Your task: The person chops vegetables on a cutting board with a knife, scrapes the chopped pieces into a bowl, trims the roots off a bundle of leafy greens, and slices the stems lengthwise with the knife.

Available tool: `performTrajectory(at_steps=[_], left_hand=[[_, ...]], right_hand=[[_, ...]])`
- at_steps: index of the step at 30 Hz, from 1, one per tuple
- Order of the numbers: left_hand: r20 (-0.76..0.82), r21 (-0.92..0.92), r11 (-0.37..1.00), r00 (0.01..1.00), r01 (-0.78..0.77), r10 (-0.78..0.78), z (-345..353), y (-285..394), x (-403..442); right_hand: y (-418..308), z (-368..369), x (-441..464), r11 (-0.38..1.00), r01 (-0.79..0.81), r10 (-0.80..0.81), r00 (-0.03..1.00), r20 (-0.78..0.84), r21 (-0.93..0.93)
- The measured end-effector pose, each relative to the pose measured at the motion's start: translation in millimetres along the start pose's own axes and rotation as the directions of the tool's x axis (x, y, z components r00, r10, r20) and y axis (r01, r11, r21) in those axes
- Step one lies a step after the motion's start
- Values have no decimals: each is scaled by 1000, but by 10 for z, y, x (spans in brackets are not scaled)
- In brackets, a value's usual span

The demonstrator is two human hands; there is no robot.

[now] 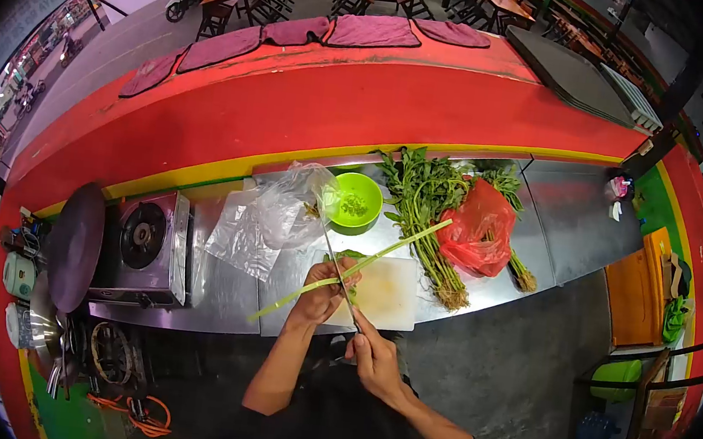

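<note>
My left hand (319, 300) is closed around a long pale-green vegetable stalk (405, 241), which slants up to the right above the cutting board. In my right hand (373, 361) is the handle of a knife (338, 268), its long blade crossing the stalk close to my left fingers. The white cutting board (390, 296) lies under both hands, with some green leaf at its upper left. Just beyond it stands a lime-green bowl (369, 220) with small cut green pieces (354, 206) inside. Leafy greens with roots (419, 194) lie to the right of the bowl.
A red plastic bag (479, 231) rests over more greens on the steel counter (570, 217). Clear plastic bags (284, 208) lie left of the bowl. Farther left are a gas stove (142, 236) and a large dark pan (77, 246). A red wall (364, 97) borders the counter's far side.
</note>
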State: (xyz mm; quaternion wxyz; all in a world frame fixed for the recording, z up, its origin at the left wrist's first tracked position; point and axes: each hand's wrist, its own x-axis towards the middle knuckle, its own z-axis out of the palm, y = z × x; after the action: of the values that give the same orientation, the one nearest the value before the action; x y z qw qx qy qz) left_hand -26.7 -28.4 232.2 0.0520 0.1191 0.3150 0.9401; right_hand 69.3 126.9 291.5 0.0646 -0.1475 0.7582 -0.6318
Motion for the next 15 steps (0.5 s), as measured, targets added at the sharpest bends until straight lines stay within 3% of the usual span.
performTrajectory(at_steps=[9,15], left_hand=[[-82,106,993,996,50,-41,-56,-29,-107],[-29,86,995,998,52,-50,-81,-82,-165]], right_hand=[[30,4,15,1000,-6,6,1000,-3,22],[7,15,25,999,-25,25,1000,-8,48]])
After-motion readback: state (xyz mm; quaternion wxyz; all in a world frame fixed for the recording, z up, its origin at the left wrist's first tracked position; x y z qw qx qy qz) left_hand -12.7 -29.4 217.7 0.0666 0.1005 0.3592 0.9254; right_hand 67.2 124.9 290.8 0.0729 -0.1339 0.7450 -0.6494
